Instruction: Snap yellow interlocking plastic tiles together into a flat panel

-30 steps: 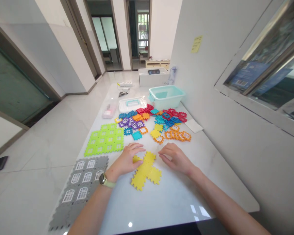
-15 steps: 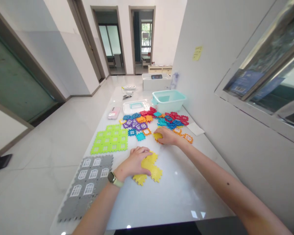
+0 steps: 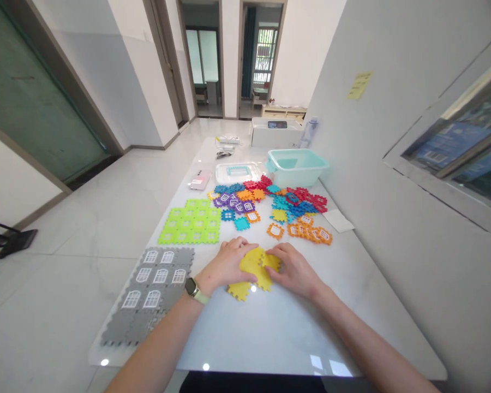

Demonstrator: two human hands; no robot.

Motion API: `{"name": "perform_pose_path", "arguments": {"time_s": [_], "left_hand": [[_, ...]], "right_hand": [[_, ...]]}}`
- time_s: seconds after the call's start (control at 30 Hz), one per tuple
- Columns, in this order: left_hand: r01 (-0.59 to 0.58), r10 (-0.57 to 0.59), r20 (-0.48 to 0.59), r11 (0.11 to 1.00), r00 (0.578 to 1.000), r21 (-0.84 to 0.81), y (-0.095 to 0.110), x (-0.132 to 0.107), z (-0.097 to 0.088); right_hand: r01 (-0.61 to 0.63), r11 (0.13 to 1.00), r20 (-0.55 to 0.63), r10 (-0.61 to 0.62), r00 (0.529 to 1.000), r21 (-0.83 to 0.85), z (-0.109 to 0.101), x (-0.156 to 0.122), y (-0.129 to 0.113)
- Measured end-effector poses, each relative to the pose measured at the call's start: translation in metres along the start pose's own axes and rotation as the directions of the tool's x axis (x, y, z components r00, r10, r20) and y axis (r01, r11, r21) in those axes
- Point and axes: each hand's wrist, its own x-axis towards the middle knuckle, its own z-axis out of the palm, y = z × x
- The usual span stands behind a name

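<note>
A cluster of joined yellow foam tiles [image 3: 253,273] lies on the white table [image 3: 278,333] in front of me. My left hand [image 3: 227,262], a watch on its wrist, presses on the cluster's left side with curled fingers. My right hand [image 3: 295,267] holds a single yellow tile [image 3: 271,262] against the cluster's right edge. Both hands touch the yellow tiles.
A green tile mat [image 3: 191,222] and a grey window-tile mat [image 3: 149,292] lie to the left. A heap of loose coloured tiles [image 3: 278,204] sits beyond my hands. Farther back stand a teal tub [image 3: 297,165], a clear lid [image 3: 238,172], a phone [image 3: 200,179] and a white box [image 3: 276,132].
My right hand reached out to the loose pile, took a yellow tile and brought it back to the yellow cluster. My left hand stayed on the cluster.
</note>
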Motion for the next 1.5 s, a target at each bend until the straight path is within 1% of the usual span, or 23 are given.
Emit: {"name": "perform_pose_path", "arguments": {"time_s": [0.1, 0.23, 0.37, 0.47, 0.6, 0.67, 0.8, 0.87, 0.97, 1.0, 1.03, 1.07, 1.1, 1.13, 1.17, 1.2, 1.27, 1.33, 1.4, 1.5], "left_hand": [[0.009, -0.009, -0.010, 1.000, 1.000, 0.016, 0.004, 0.000, 0.004], [-0.012, 0.012, -0.009, 0.999, 1.000, 0.033, 0.002, -0.001, 0.009], [-0.078, 0.077, 0.045, 0.996, 0.996, 0.040, 0.001, 0.000, 0.008], [-0.143, 0.138, 0.095, 0.988, 0.986, 0.050, 0.004, 0.001, 0.005], [-0.156, 0.145, 0.114, 0.983, 0.983, 0.092, 0.011, 0.002, 0.001], [-0.146, 0.135, 0.107, 0.983, 0.985, 0.111, 0.014, 0.003, 0.001], [-0.123, 0.114, 0.093, 0.987, 0.989, 0.100, 0.016, 0.003, 0.003], [-0.112, 0.104, 0.087, 0.990, 0.991, 0.090, 0.016, 0.002, 0.006], [-0.105, 0.099, 0.071, 0.991, 0.993, 0.081, 0.015, 0.000, 0.010], [-0.100, 0.095, 0.064, 0.992, 0.993, 0.080, 0.015, 0.000, 0.011], [-0.096, 0.091, 0.059, 0.992, 0.994, 0.078, 0.015, -0.001, 0.012], [-0.091, 0.087, 0.059, 0.993, 0.994, 0.075, 0.015, -0.001, 0.012], [-0.090, 0.085, 0.065, 0.993, 0.994, 0.071, 0.016, -0.002, 0.013], [-0.095, 0.090, 0.079, 0.993, 0.993, 0.064, 0.016, -0.002, 0.013], [-0.108, 0.102, 0.103, 0.993, 0.989, 0.054, 0.017, -0.003, 0.014], [-0.126, 0.120, 0.132, 0.991, 0.984, 0.040, 0.017, -0.003, 0.014], [-0.163, 0.158, 0.188, 0.987, 0.969, 0.009, 0.020, -0.003, 0.014], [-0.179, 0.178, 0.212, 0.984, 0.961, -0.012, 0.022, -0.003, 0.013], [-0.174, 0.174, 0.205, 0.985, 0.963, -0.019, 0.024, -0.002, 0.012], [-0.166, 0.167, 0.190, 0.986, 0.967, -0.023, 0.024, -0.002, 0.010]], "right_hand": [[-0.009, 1.000, -0.006, 0.009, 1.000, 0.028, 0.005, 0.001, 0.003], [-0.014, 0.994, -0.020, 0.016, 1.000, 0.109, 0.007, 0.005, 0.012], [-0.014, 0.987, -0.026, 0.019, 0.999, 0.163, 0.011, 0.004, 0.016], [-0.035, 0.984, -0.029, 0.041, 0.999, 0.177, 0.014, 0.003, 0.017], [-0.068, 0.982, -0.023, 0.074, 0.997, 0.176, 0.016, 0.004, 0.019], [-0.042, 0.986, -0.016, 0.046, 0.999, 0.163, 0.014, 0.005, 0.021], [0.070, 0.992, -0.010, -0.069, 0.998, 0.102, 0.008, 0.005, 0.019], [0.084, 0.994, 0.001, -0.085, 0.996, 0.068, 0.006, 0.005, 0.016], [0.107, 0.988, 0.054, -0.114, 0.992, 0.113, 0.000, 0.006, 0.020], [0.099, 0.987, 0.035, -0.104, 0.994, 0.127, -0.004, 0.008, 0.026], [0.055, 0.993, -0.019, -0.053, 0.998, 0.109, -0.009, 0.010, 0.036], [-0.022, 0.997, -0.103, 0.029, 0.994, 0.069, -0.015, 0.012, 0.048], [-0.129, 0.992, -0.214, 0.128, 0.968, 0.008, -0.023, 0.015, 0.063], [-0.285, 0.956, -0.333, 0.246, 0.910, -0.072, -0.032, 0.018, 0.081], [-0.361, 0.927, -0.387, 0.299, 0.872, -0.099, -0.041, 0.022, 0.098], [-0.400, 0.909, -0.407, 0.324, 0.854, -0.116, -0.049, 0.026, 0.116], [-0.440, 0.884, -0.391, 0.354, 0.850, -0.155, -0.063, 0.035, 0.147], [-0.436, 0.879, -0.346, 0.354, 0.869, -0.195, -0.070, 0.043, 0.167], [-0.414, 0.881, -0.302, 0.340, 0.891, -0.230, -0.072, 0.048, 0.177], [-0.388, 0.881, -0.259, 0.322, 0.911, -0.270, -0.070, 0.046, 0.178]]}}
